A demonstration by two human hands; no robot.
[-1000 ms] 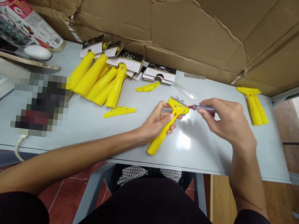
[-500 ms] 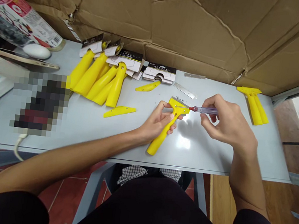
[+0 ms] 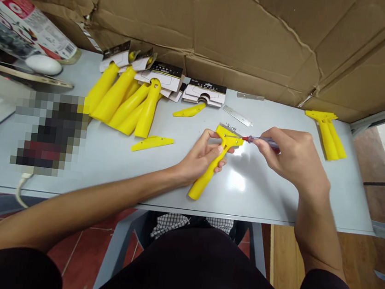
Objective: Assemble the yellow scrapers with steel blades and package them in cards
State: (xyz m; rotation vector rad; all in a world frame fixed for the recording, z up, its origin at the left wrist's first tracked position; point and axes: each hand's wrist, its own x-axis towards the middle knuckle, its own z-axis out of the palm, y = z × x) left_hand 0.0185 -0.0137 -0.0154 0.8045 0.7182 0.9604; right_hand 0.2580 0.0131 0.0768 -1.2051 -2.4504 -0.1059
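Observation:
My left hand [image 3: 203,157] grips the handle of a yellow plastic scraper [image 3: 217,154], whose head points away from me. My right hand [image 3: 288,158] pinches a small screwdriver [image 3: 262,142] with a clear handle and red collar. Its thin shaft lies across the scraper head, and its tip is hidden or too small to make out. A few tiny metal parts [image 3: 231,127] sit just behind the head. Two flat steel blades [image 3: 237,116] lie further back on the table. Several loose yellow handles [image 3: 127,104] and yellow blade covers [image 3: 152,144] lie to the left.
Printed card packaging [image 3: 205,92] stands at the back of the grey metal table [image 3: 262,203]. More yellow scrapers [image 3: 328,137] lie at the right. Crumpled cardboard [image 3: 205,30] walls the far edge. A printed package [image 3: 25,23] and a pixelated object [image 3: 50,130] occupy the left.
My right hand has lowered slightly and its fingers have closed in along the screwdriver. The scraper in my left hand has stayed nearly still.

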